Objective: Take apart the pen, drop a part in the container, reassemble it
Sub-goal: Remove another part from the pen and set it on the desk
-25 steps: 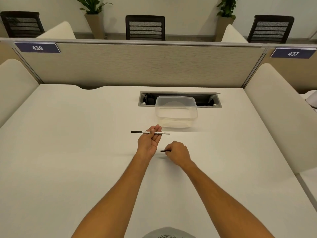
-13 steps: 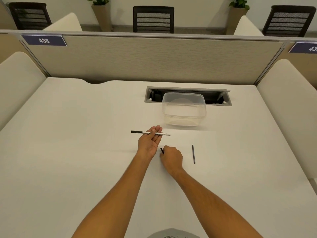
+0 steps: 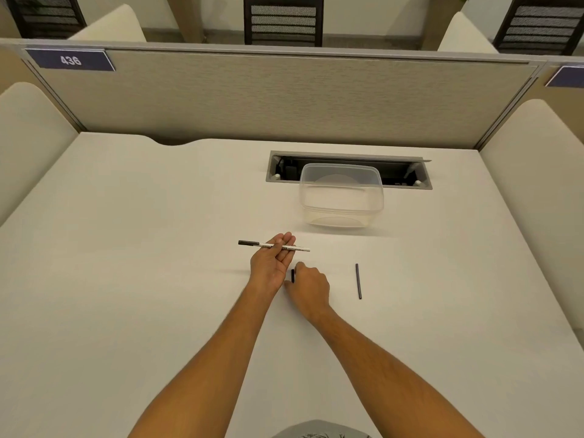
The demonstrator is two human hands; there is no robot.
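Bright, even light; sharp; edges bowed outward.

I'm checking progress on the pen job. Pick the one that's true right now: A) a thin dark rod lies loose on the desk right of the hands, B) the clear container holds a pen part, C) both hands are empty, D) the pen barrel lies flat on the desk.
A: the thin dark rod lies alone on the desk, right of the right hand.

White pen barrel (image 3: pixel 274 246) — level; clear container (image 3: pixel 341 197) beyond.
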